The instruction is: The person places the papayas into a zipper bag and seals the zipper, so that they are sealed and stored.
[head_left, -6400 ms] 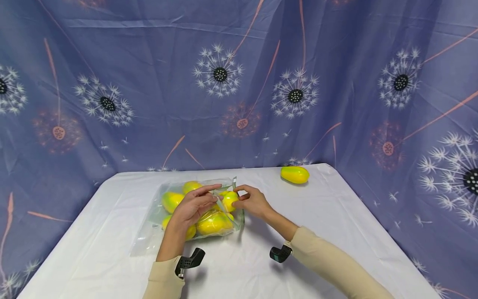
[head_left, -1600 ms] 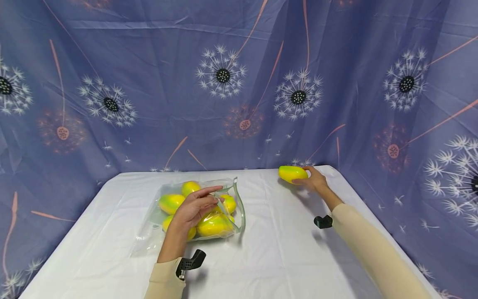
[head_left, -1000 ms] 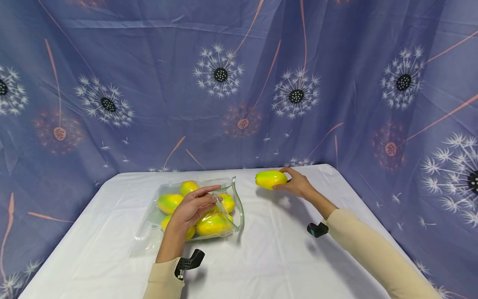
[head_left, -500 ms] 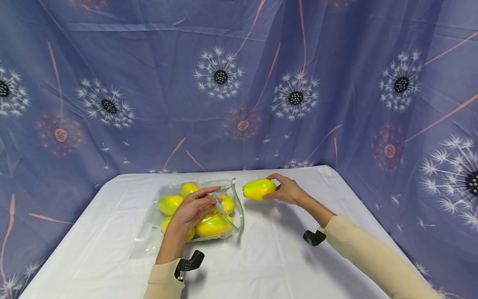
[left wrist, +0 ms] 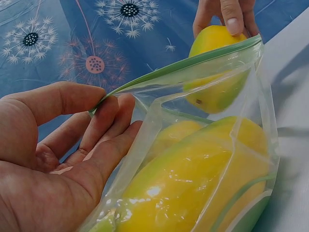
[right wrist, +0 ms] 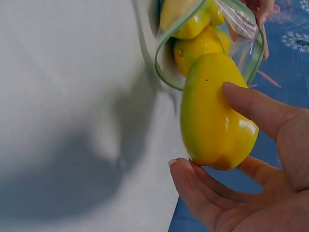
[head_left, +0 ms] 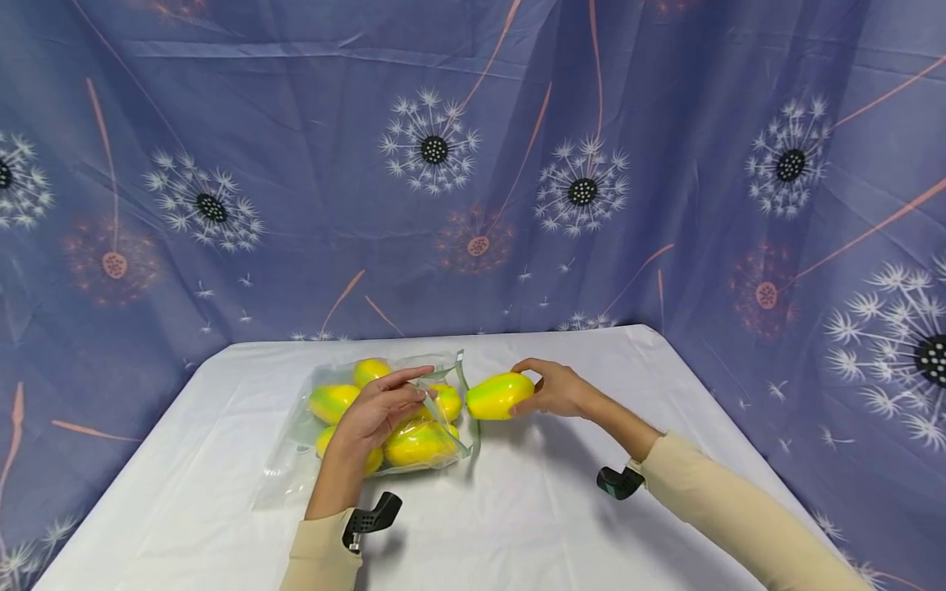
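A clear zip bag (head_left: 291,455) with a green-edged mouth lies on its side, holding several yellow-green mangoes (head_left: 421,443). My left hand (head_left: 377,419) pinches the upper edge of the mouth between thumb and fingers; in the left wrist view the green zip strip (left wrist: 193,60) runs from those fingertips. My right hand (head_left: 557,390) grips one more mango (head_left: 495,396) by its rear end, thumb on one side and fingers on the other. Its front end is at the bag's mouth. In the left wrist view its lower part shows through the plastic; how far inside it is, I cannot tell.
A white cloth covers the table (head_left: 517,525). Behind and to both sides hangs a blue curtain (head_left: 318,164) with dandelion prints. Black cameras (head_left: 619,483) are strapped to both wrists.
My right hand has let go of the bag's mouth area, picked up the lone mango from the far right, and carried it left and nearer to the bag's mouth. The left hand has stayed in place.
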Demonstrator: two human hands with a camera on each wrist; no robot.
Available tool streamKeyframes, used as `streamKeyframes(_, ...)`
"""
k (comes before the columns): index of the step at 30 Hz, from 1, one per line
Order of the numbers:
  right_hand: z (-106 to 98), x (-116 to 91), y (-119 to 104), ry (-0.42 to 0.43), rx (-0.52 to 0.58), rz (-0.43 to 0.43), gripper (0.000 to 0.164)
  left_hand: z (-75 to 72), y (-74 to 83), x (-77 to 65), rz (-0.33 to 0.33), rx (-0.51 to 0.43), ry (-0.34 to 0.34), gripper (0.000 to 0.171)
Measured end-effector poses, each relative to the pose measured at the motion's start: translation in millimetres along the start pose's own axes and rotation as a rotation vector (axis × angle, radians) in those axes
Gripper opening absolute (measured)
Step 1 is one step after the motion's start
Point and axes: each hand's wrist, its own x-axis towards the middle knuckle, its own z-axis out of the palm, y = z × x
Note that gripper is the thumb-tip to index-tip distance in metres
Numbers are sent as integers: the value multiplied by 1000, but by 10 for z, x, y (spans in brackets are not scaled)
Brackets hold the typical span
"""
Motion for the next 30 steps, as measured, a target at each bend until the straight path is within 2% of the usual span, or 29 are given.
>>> streamKeyframes(7, 64, -45, -87, -67, -16, 3, 69, 9, 10, -2, 3, 5, -1, 47)
streamKeyframes(14, 141, -49, -97, -100, -27, 14, 67, -4, 8, -3, 3, 10, 2, 49)
streamKeyframes(30, 237, -50, -105, -98, -34, 9, 66, -30, -4, 11, 12, -4, -40, 47)
